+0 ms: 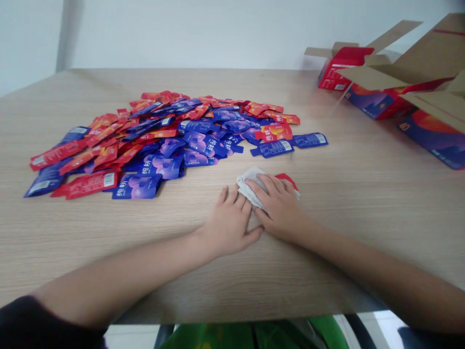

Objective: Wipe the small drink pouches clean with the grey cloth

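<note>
A crumpled white cloth (250, 186) lies on the wooden table (348, 203), just below the heap of sachets. My right hand (279, 208) rests over the cloth with its fingers across it. My left hand (228, 223) sits beside it, fingers spread, with the fingertips against the cloth's lower edge. A red sachet (288, 180) pokes out from under the far side of the cloth. Farther up lies a loose heap of blue and red foil sachets (174, 140) with Chinese print, and two blue sachets (288, 144) sit at its right edge.
Open cardboard cartons (395, 82) with red and blue print stand at the back right, flaps raised. A white wall (181, 34) rises behind the table. Below the table's near edge, a green bag (250, 334) shows.
</note>
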Available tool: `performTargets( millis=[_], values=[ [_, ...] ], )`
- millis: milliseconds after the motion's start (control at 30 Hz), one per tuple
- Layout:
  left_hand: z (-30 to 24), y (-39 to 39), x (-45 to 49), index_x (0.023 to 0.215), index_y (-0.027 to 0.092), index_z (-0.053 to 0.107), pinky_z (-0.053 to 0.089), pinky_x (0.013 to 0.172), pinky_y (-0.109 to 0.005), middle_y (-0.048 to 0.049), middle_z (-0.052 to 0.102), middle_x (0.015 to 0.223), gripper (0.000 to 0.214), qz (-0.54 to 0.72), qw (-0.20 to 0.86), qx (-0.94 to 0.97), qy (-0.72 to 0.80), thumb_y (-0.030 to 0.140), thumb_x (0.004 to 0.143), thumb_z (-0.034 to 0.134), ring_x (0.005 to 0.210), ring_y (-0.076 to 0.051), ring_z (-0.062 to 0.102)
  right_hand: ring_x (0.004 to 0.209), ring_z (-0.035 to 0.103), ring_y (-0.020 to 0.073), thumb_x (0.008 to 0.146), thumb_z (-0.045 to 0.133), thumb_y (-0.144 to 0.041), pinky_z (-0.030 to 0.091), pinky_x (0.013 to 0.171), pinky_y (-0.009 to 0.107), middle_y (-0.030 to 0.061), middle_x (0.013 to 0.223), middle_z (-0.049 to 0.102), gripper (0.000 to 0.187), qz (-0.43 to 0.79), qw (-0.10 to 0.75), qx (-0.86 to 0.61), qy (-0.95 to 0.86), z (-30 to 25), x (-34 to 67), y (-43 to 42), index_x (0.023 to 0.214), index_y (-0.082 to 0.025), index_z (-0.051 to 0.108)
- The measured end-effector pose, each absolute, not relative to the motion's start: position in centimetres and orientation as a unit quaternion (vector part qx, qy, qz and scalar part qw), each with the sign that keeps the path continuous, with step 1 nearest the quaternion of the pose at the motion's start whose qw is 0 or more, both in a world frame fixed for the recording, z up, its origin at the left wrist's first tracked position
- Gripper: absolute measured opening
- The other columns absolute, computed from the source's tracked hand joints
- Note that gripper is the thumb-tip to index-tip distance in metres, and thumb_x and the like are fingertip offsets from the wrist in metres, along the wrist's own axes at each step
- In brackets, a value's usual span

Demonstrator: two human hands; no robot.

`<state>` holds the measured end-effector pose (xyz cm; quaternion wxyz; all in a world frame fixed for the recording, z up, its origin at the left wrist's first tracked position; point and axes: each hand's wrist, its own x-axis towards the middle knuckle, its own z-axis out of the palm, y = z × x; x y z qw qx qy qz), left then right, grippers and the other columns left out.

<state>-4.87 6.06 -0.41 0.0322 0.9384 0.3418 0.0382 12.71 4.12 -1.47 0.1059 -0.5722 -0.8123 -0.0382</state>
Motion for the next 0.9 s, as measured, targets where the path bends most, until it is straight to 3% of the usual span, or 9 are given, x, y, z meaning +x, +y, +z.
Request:
performTargets(
  millis=[233,533,633,767,900],
  values=[
    [0.1,4.9,-4.6,0.135,0.001,0.053,0.031,0.113,-0.055,-0.0241,0.048,0.146,0.065,-0.011,0.003,0.940,0.340,0.050,0.095,0.040,0.141,-0.044,0.034,0.137,0.036,0.0331,0.097,0.036,-0.039,0.029,0.106,0.052,0.0167,0.153,0.042,0.058,-0.052,0.088,-0.585,-0.805,-1.2,13.0,3.4,0.150,-0.017,0.040],
    [0.0,4.8,-4.3,0.150,0.000,0.032,0.030,0.114,-0.054,-0.0225,0.026,0.159,0.086,-0.039,0.011,0.936,0.351,0.060,0.091,0.041,0.145,-0.045,0.026,0.133,0.041,0.0379,0.098,0.031,-0.039,0.035,0.101,0.058,0.0237,0.151,0.042,0.058,-0.065,0.053,-0.679,-0.729,-1.0,15.4,4.3,0.148,-0.011,0.040],
    [0.0,4.8,-4.4,0.147,-0.002,0.037,0.029,0.114,-0.055,-0.0244,0.030,0.157,0.086,-0.027,0.020,0.935,0.352,0.061,0.089,0.042,0.145,-0.045,0.026,0.135,0.038,0.0402,0.096,0.035,-0.039,0.034,0.101,0.060,0.0251,0.152,0.039,0.058,-0.076,0.059,-0.664,-0.741,-1.3,13.9,3.6,0.146,-0.010,0.043],
    [0.0,4.8,-4.4,0.140,-0.003,0.047,0.029,0.115,-0.055,-0.0267,0.039,0.151,0.078,-0.017,0.025,0.938,0.346,0.056,0.089,0.044,0.144,-0.042,0.030,0.140,0.033,0.0359,0.097,0.032,-0.036,0.032,0.103,0.060,0.0192,0.157,0.035,0.059,-0.071,0.074,-0.603,-0.791,-1.6,11.8,2.5,0.151,-0.013,0.035],
    [0.0,4.7,-4.3,0.145,-0.004,0.039,0.029,0.115,-0.053,-0.0264,0.031,0.155,0.082,-0.025,0.016,0.937,0.349,0.057,0.091,0.040,0.146,-0.040,0.028,0.136,0.038,0.0360,0.097,0.032,-0.037,0.033,0.104,0.060,0.0218,0.154,0.039,0.058,-0.084,0.060,-0.637,-0.764,-1.5,13.7,3.0,0.149,-0.011,0.038]
  ],
)
